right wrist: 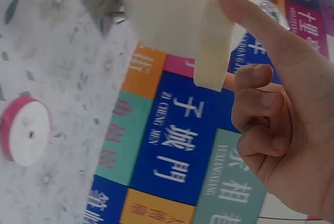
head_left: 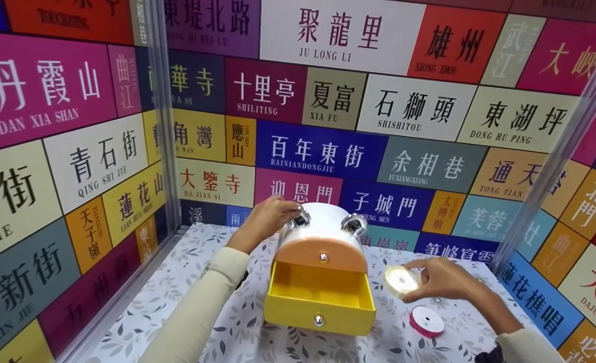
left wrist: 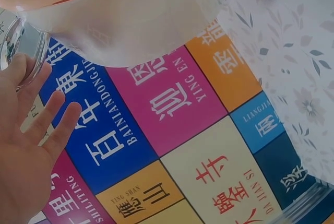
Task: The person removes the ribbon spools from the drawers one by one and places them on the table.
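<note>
A small white drawer box [head_left: 323, 224] stands on the table, with two round chrome pieces on top like frog eyes. My left hand [head_left: 267, 220] pinches the left chrome piece [head_left: 303, 218]; in the left wrist view, thumb and forefinger meet at its ring [left wrist: 42, 57] while other fingers are spread. The box's yellow lower drawer [head_left: 298, 311] is pulled out, its visible inside bare. Above it, the orange upper drawer [head_left: 303, 252] is closed. To the right, my right hand [head_left: 447, 278] pinches a cream ribbon spool [right wrist: 214, 44] between thumb and forefinger, raised above the table.
A white spool with a dark pink edge [head_left: 427, 321] lies on the table below my right hand. A leaf-patterned cloth [head_left: 217, 322] covers the table. Panels with street names [head_left: 318, 151] stand behind and at both sides, with clear corner strips [head_left: 164, 116].
</note>
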{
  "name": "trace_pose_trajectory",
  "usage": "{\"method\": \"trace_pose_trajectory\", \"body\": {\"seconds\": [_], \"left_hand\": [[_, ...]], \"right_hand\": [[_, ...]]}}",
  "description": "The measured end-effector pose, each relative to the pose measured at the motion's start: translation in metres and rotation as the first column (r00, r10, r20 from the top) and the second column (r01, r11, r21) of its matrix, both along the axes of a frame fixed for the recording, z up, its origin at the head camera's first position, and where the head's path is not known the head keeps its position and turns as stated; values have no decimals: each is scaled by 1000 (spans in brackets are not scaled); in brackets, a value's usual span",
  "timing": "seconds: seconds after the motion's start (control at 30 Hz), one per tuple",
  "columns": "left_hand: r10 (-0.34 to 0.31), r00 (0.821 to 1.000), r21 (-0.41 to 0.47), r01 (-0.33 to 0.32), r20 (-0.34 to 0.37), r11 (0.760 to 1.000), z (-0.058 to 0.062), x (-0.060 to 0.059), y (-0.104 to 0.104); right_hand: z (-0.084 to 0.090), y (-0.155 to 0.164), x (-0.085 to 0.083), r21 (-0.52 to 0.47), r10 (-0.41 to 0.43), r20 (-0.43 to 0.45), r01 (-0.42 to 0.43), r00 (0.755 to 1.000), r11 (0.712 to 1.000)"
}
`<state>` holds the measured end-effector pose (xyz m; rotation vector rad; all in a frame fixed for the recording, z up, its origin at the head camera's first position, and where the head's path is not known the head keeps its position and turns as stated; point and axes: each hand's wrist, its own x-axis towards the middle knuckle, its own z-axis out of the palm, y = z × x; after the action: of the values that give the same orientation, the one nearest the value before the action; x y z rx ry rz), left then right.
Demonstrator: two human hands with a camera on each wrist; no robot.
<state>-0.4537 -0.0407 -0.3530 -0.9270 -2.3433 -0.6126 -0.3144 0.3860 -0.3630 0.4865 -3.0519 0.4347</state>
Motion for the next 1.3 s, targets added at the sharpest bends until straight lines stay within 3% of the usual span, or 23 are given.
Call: {"method": "trace_pose_trajectory", "body": {"seconds": [0.3,0.5,0.73,1.0,1.3], "left_hand": [[1,1000,14,-1,-2,1000,2,0,-1],[23,1000,-6,-23,14,1000,1,0,0],[21,1000,-11,-21,19,1000,2,1,1],[23,999,-4,-23,24,1000,3,2,0],[31,1000,-27,-31,3,999,2,2,0]], "right_hand": [[-51,14,-28,-73,-68,59,72,996,995],[-80,22,-37,-69,-96,80,101,992,992],[-113,28,-43,-59,-199,100,206,975,977],[-138,29,-47,-13,-209,64,210,976,978],[-155,20,-49,-21,-253,110,257,961,966]]}}
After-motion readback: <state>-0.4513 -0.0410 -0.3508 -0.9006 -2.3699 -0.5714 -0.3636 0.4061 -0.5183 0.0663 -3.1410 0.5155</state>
